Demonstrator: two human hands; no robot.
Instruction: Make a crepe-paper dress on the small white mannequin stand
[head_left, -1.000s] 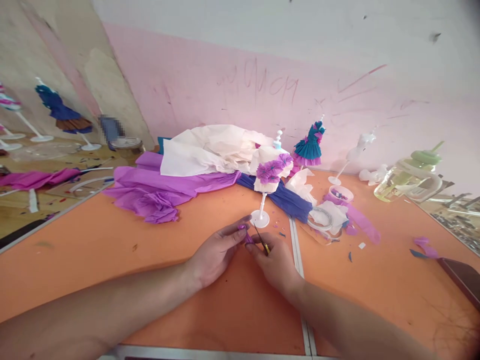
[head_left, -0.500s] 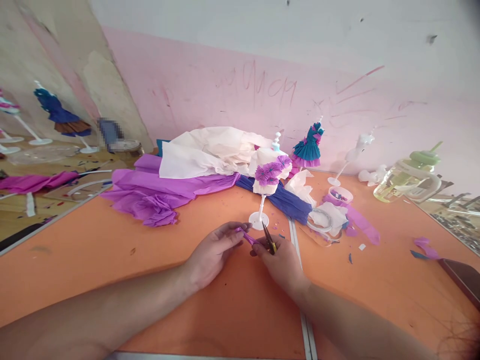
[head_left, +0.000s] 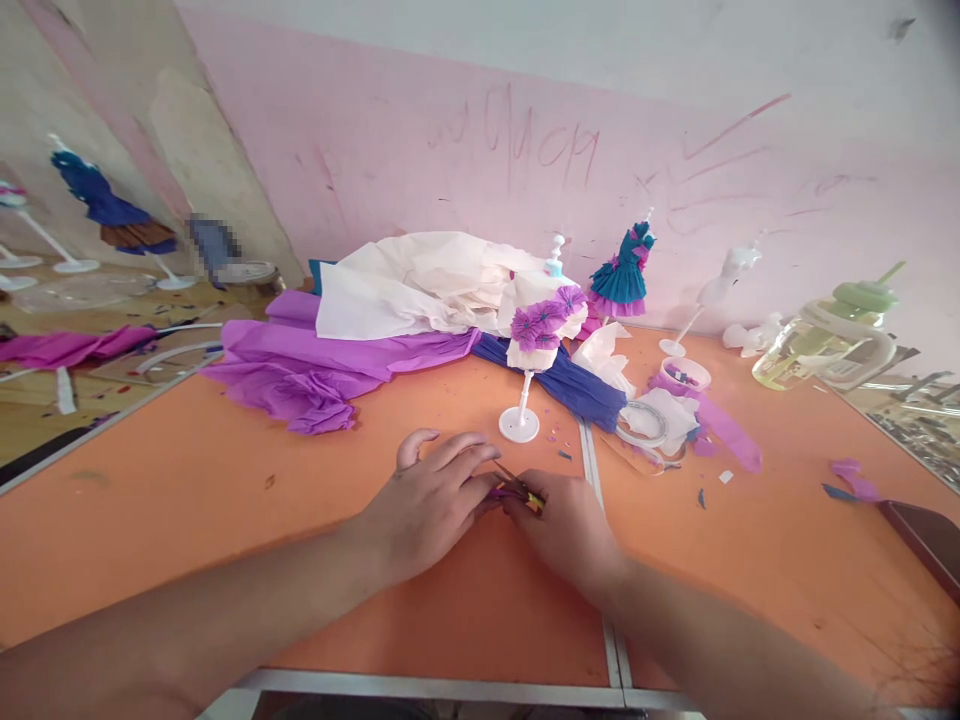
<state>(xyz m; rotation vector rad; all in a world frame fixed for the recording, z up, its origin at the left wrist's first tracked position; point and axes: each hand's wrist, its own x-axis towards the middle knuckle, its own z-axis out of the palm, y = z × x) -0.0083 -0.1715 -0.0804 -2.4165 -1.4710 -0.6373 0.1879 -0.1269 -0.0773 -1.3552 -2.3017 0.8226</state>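
Purple paper [head_left: 500, 492]: likely light, soft, tearable; hold by end. Left hand [head_left: 429, 507] pinched on it; right hand [head_left: 571, 528] clamped on scissors [head_left: 533, 499].

Bright, diffuse light is recorded; its source cannot be determined. The worktop [head_left: 150, 500] is shaded softly between the forearms [head_left: 247, 610], near its front edge. Dress forms [head_left: 112, 205] beyond its left edge are slanted by the lens; one patch [head_left: 213, 243] there is pixelated.
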